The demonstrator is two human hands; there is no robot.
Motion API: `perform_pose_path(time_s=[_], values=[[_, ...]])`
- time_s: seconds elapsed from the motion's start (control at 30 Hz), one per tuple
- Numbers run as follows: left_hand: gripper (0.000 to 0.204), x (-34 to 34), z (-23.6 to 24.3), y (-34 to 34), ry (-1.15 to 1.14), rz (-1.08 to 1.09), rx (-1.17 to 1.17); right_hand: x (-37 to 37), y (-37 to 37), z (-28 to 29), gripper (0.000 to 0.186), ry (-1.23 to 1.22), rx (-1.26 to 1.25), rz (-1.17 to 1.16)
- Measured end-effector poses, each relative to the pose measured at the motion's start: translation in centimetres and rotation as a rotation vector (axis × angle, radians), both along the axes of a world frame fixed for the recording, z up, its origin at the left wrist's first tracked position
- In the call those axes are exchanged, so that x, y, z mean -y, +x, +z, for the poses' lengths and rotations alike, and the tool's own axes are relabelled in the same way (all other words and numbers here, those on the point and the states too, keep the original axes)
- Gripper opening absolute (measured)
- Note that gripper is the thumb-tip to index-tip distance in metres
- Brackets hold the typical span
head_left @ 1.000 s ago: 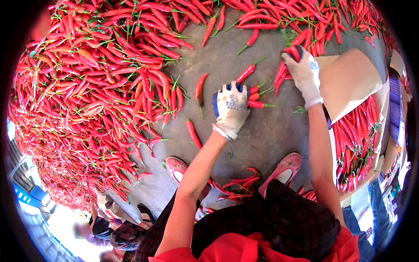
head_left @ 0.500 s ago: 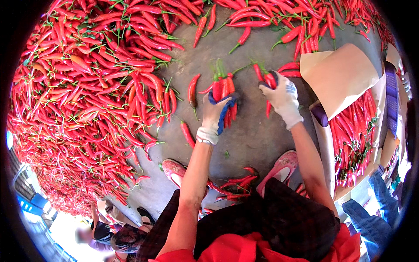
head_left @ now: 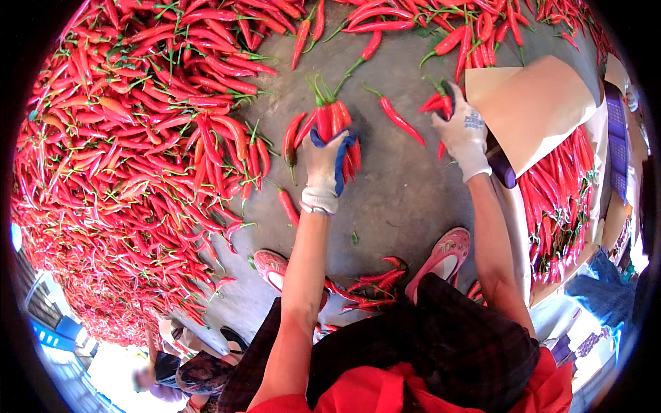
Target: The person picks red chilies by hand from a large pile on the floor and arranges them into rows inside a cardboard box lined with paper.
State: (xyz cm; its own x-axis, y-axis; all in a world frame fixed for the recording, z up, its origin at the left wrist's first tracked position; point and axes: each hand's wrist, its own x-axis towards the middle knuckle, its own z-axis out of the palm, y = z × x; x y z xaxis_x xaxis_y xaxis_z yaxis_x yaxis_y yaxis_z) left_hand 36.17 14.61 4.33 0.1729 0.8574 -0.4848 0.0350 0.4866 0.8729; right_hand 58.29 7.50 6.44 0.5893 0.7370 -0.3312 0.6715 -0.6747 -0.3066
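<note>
Hands: left grips chillies; right apparently too.

The carton of chillies is cut off right; the bystander is blurred.

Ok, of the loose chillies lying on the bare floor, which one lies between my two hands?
The single red chilli lying slantwise, green stem up-left, alone between the left hand with its bunch and the right hand.
</note>
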Motion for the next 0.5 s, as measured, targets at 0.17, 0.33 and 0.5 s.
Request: perform_pose_path(time_s=[0.17,0.33,0.5], values=[[0.018,1.7,1.9,0.3,0.077,-0.078,-0.251,2.8,-2.8,0.4,0.057,-0.046,-0.065,0.446],[0.029,1.9,1.3,-1.3,-0.016,-0.086,-0.245,7.6,-4.1,0.3,0.047,0.394,-0.451,0.053],[0.057,2.3,1.5,1.3,0.294,-0.313,-0.444,10.8,-3.3,-1.7,0.032,0.516,-0.494,-0.663]])
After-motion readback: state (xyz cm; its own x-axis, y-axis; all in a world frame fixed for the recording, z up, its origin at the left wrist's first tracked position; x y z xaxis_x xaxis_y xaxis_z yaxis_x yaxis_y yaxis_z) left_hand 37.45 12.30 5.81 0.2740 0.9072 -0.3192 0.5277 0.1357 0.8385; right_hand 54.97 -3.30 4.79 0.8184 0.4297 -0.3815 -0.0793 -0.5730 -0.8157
